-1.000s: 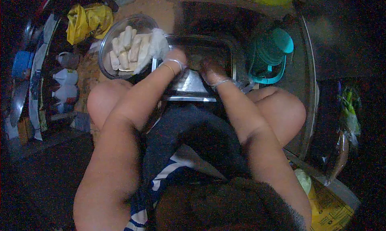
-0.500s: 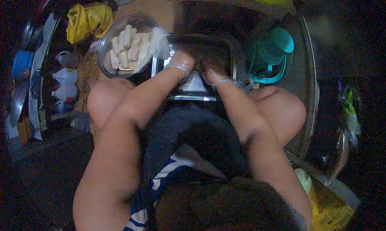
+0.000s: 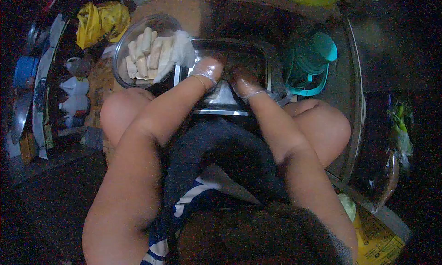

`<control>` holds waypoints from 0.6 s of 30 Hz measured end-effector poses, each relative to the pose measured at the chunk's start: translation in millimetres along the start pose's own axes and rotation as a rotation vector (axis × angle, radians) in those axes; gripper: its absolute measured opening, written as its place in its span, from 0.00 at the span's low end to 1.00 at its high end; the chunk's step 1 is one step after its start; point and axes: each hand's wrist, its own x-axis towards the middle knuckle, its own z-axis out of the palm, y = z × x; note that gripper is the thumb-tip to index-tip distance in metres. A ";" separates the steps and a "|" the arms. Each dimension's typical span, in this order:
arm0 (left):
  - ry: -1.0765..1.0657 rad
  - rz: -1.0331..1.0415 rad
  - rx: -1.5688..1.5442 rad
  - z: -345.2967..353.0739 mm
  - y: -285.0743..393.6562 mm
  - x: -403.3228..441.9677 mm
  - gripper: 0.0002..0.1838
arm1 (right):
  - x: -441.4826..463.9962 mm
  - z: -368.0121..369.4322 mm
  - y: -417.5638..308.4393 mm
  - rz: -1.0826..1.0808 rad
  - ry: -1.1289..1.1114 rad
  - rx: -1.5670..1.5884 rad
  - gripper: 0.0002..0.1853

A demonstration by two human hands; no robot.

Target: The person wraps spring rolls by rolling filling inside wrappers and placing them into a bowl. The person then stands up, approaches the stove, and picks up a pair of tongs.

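Both hands wear clear plastic gloves and are close together over a rectangular metal tray (image 3: pixel 216 112) between my knees. My left hand (image 3: pixel 210 67) is at the tray's left half, its back turned up. Opposite it, my right hand (image 3: pixel 246 82) reaches in from the right. Shadow and the backs of the hands hide the fingers, so I cannot make out what they touch. Left of the tray stands a round clear bowl (image 3: pixel 120 76) of pale stick-shaped rolls (image 3: pixel 146 53). A white cloth or plastic sheet (image 3: pixel 184 48) hangs over the bowl's right side.
A teal plastic container with a handle (image 3: pixel 313 57) stands right of the tray. White plastic jugs (image 3: pixel 74 95) and a yellow bag (image 3: pixel 103 23) are at the left. Green leafy vegetables in clear plastic (image 3: pixel 400 131) lie far right, and a yellow printed bag (image 3: pixel 380 237) is at lower right.
My left hand has shifted very slightly within the tray. The right hand stays in nearly the same place, and the bowl and tray have not visibly moved.
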 end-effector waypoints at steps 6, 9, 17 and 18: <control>-0.152 0.126 0.109 -10.6 12.0 -3.8 0.14 | 7.7 14.3 6.5 0.081 0.115 0.122 0.17; -0.074 0.162 0.066 11.5 9.4 3.5 0.14 | 5.1 9.3 1.8 0.124 0.102 0.132 0.17; 0.183 0.207 -0.049 62.1 -5.5 21.4 0.17 | 14.2 40.1 25.2 0.037 0.181 0.090 0.17; 0.192 0.212 -0.047 65.9 -6.9 22.7 0.17 | 14.5 39.9 25.3 0.029 0.181 0.088 0.17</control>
